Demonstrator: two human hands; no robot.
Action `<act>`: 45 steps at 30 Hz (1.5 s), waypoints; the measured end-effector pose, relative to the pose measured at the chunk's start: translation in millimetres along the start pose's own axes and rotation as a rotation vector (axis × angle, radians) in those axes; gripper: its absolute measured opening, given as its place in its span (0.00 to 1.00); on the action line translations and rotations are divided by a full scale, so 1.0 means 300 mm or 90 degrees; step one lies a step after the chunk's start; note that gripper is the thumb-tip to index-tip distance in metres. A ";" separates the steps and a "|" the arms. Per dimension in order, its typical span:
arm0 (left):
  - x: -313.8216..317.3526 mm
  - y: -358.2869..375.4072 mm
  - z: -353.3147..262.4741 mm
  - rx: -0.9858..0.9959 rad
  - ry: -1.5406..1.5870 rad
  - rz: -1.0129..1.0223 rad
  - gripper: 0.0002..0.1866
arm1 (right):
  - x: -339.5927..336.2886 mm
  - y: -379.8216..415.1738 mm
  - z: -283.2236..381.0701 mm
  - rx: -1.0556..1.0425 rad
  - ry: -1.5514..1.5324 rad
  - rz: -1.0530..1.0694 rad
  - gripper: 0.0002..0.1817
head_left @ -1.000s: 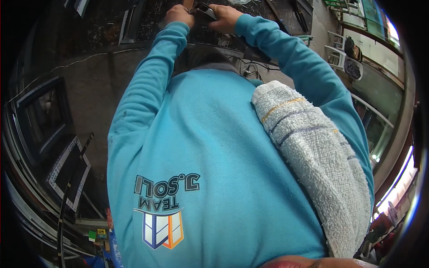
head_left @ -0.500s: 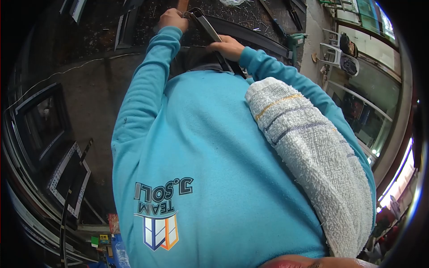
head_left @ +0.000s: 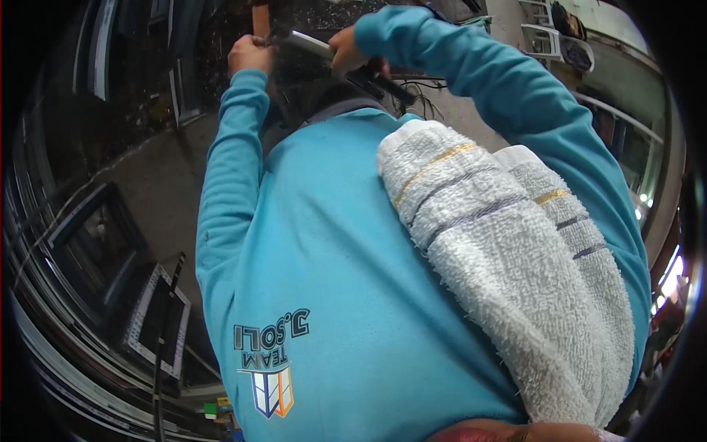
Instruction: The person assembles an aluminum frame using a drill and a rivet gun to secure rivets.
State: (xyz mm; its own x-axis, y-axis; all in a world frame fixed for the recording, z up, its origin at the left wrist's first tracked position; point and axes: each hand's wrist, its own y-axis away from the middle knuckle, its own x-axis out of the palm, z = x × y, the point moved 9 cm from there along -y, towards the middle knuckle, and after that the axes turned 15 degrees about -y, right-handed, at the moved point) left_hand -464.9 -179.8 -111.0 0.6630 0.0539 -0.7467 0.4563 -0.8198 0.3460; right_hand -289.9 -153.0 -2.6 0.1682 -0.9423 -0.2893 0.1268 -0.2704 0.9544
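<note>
At the top of the view my left hand (head_left: 250, 55) is closed beside the lower end of an orange-brown strip (head_left: 261, 20); what its fingers grip is too small to make out. To the right, my right hand (head_left: 346, 51) is wrapped round a dark profile (head_left: 311, 44) with a pale, shiny face. This profile slants from between my hands down to the right, and its lower part lies close to my waist. A white towel (head_left: 486, 221) hangs over my shoulder, on the blue shirt (head_left: 331, 243).
Dark frames (head_left: 96, 228) and long profiles lean at the left. A white-edged frame (head_left: 158, 320) stands lower left. Cables (head_left: 427, 99) lie beyond my waist. White chairs (head_left: 541, 40) are at the upper right.
Both hands have moved left in the view, and my right arm is raised higher. The profile has shifted left and tilted flatter. A second fold of towel now shows.
</note>
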 end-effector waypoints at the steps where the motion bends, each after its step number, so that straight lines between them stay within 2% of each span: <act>1: 0.006 -0.013 0.005 0.005 0.010 0.002 0.19 | 0.026 -0.094 -0.025 -0.079 0.022 -0.024 0.23; 2: 0.019 -0.019 0.020 0.007 0.019 0.009 0.19 | 0.047 -0.141 -0.029 -0.156 0.045 -0.045 0.25; 3: 0.012 -0.024 0.021 0.005 0.024 0.005 0.19 | 0.073 -0.122 -0.065 -0.134 -0.079 -0.020 0.35; 6: 0.011 -0.014 0.020 -0.013 0.044 0.010 0.18 | 0.154 -0.055 -0.162 -0.218 -0.416 0.050 0.47; 8: -0.007 -0.002 0.006 -0.002 0.040 -0.002 0.17 | 0.239 -0.077 -0.302 -0.172 -0.430 0.008 0.54; 9: -0.021 0.007 -0.005 -0.004 0.027 -0.008 0.16 | 0.269 -0.110 -0.333 -0.214 -0.448 0.000 0.57; 10: -0.024 0.008 -0.008 -0.003 0.032 -0.008 0.16 | 0.258 -0.116 -0.330 -0.268 -0.432 -0.085 0.49; 12: -0.020 0.007 0.000 -0.006 0.040 -0.005 0.16 | 0.242 -0.124 -0.329 -0.266 -0.382 -0.112 0.39; 15: -0.020 0.000 0.005 -0.005 0.047 -0.005 0.15 | 0.195 -0.135 -0.297 -0.354 -0.228 -0.284 0.28; 18: -0.004 -0.015 0.026 0.009 0.074 0.001 0.14 | 0.192 -0.135 -0.243 -0.467 -0.226 -0.282 0.25; 19: 0.012 -0.034 0.047 0.035 0.083 0.001 0.14 | 0.178 -0.092 -0.221 -0.534 -0.235 -0.307 0.20; 21: 0.008 -0.029 0.044 0.108 0.072 -0.040 0.15 | 0.149 0.000 -0.192 -0.608 -0.226 -0.256 0.18; 23: 0.078 -0.080 0.109 0.121 0.069 -0.040 0.17 | 0.101 0.110 -0.176 -0.666 -0.213 -0.203 0.16; 24: 0.097 -0.100 0.141 0.128 0.067 -0.041 0.18 | 0.065 0.176 -0.185 -0.653 -0.277 -0.178 0.13; 25: 0.017 -0.027 0.078 0.061 0.053 -0.019 0.20 | 0.039 0.239 -0.199 -0.638 -0.318 -0.112 0.17; 26: -0.061 0.042 0.008 -0.006 0.042 0.000 0.21 | 0.007 0.286 -0.232 -0.663 -0.276 -0.141 0.25; 27: -0.007 0.023 0.033 0.043 0.189 0.033 0.23 | -0.051 0.334 -0.287 -0.596 -0.107 -0.275 0.28; 28: -0.021 0.058 -0.004 0.020 0.209 0.087 0.30 | -0.117 0.394 -0.353 -0.403 0.016 -0.326 0.29; 29: -0.020 0.060 -0.009 0.062 0.211 0.106 0.30 | -0.186 0.423 -0.476 -0.163 -0.075 -0.183 0.30; 30: -0.020 0.064 -0.015 0.104 0.211 0.127 0.29 | -0.339 0.592 -0.403 -0.207 -0.131 -0.151 0.05; 32: -0.038 0.074 -0.033 0.151 0.181 0.145 0.30 | -0.475 0.714 -0.406 -0.175 0.159 -0.174 0.07; 35: -0.079 0.096 -0.080 0.200 0.111 0.145 0.29 | -0.579 0.673 -0.516 -0.251 0.259 -0.441 0.08; 36: -0.086 0.095 -0.093 0.211 0.084 0.139 0.29 | -0.589 0.617 -0.547 -0.282 0.241 -0.453 0.08; 37: -0.080 0.087 -0.088 0.214 0.088 0.138 0.29 | -0.592 0.535 -0.618 -0.321 0.235 -0.534 0.07; 38: -0.069 0.079 -0.071 0.216 0.093 0.134 0.29 | -0.599 0.414 -0.718 -0.220 0.209 -0.549 0.09; 39: -0.067 0.075 -0.060 0.215 0.095 0.131 0.29 | -0.599 0.329 -0.778 -0.259 0.132 -0.622 0.12; 40: -0.080 0.078 -0.073 0.234 0.073 0.120 0.29 | -0.599 0.207 -0.860 -0.244 0.103 -0.646 0.15; 42: -0.107 0.088 -0.110 0.269 0.026 0.098 0.29 | -0.577 0.048 -0.932 -0.197 -0.005 -0.667 0.15; 44: -0.112 0.097 -0.126 0.262 -0.005 0.103 0.29 | -0.559 -0.109 -0.996 -0.177 -0.071 -0.594 0.18; 45: -0.118 0.099 -0.132 0.260 -0.022 0.108 0.28 | -0.543 -0.162 -1.039 -0.310 -0.047 -0.643 0.22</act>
State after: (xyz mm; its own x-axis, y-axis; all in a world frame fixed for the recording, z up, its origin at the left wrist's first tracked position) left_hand -451.3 -183.4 -51.7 0.6847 -0.1137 -0.7199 0.0663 -0.9739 0.2169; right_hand -18.6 75.1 -25.0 -0.2839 -0.3482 -0.8934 0.5441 -0.8257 0.1489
